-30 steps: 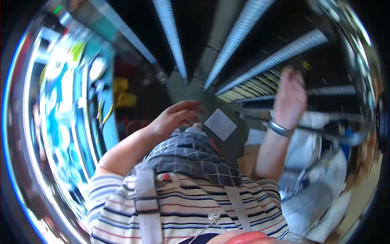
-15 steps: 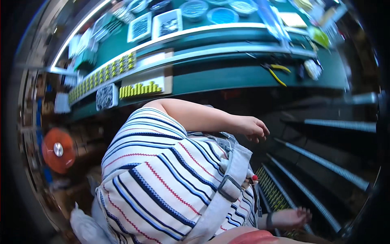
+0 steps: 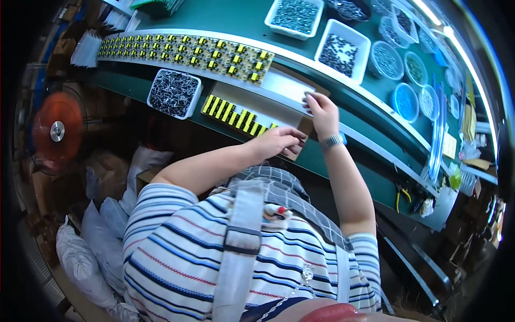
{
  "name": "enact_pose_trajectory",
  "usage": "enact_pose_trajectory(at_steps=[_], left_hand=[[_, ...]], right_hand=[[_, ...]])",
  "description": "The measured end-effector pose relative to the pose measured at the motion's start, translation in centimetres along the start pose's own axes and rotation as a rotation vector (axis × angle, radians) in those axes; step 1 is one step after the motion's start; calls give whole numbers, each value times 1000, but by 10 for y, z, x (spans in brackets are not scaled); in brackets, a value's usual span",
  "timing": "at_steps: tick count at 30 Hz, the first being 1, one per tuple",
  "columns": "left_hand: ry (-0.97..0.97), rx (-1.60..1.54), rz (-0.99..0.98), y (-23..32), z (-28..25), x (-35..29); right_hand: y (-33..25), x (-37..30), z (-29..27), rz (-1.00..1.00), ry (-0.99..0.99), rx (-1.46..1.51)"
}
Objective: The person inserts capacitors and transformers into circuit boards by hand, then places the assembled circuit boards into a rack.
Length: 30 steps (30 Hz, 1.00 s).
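My left hand [image 3: 277,143] is over the right end of a shallow cardboard tray [image 3: 304,126], its fingers curled together. Anything they grip is hidden. Under and beside it stand rows of yellow-and-black block-shaped components [image 3: 228,111]. My right hand [image 3: 324,111], with a watch at the wrist, reaches to the metal rail behind the tray. Its thumb and fingertips are pinched; what may be between them is too small to make out. Left of the hands, a strip of circuit boards [image 3: 188,52] carrying yellow components lies along the rail.
A white tub [image 3: 192,110] of black leaded parts stands left of the cardboard tray. Farther back are white trays [image 3: 321,58] and round bowls [image 3: 405,102] of small parts. Yellow-handled pliers [image 3: 399,199] lie at the right. An orange fan [image 3: 57,155] stands at far left, above white sacks [image 3: 80,257].
I have turned from the racks on the right to face the bench. My left hand has moved to the component tray, and my right hand has come up from the rack to the rail.
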State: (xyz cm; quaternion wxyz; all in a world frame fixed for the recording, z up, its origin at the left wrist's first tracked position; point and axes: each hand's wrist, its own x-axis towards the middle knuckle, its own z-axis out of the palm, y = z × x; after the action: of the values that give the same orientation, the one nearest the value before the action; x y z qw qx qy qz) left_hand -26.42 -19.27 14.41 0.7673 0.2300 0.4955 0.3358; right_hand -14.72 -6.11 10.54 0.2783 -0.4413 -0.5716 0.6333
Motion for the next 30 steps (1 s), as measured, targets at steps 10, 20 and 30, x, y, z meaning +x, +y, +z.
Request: enact_pose_trajectory(at_steps=[10, 20, 30], left_hand=[[390, -145, 125, 42, -149, -32], [821, 275, 500, 70, -218, -2], [774, 210, 306, 99, -239, 59]], right_hand=[[29, 137, 123, 239, -87, 72], [39, 142, 127, 225, -49, 36], [45, 130, 48, 222, 13, 17]])
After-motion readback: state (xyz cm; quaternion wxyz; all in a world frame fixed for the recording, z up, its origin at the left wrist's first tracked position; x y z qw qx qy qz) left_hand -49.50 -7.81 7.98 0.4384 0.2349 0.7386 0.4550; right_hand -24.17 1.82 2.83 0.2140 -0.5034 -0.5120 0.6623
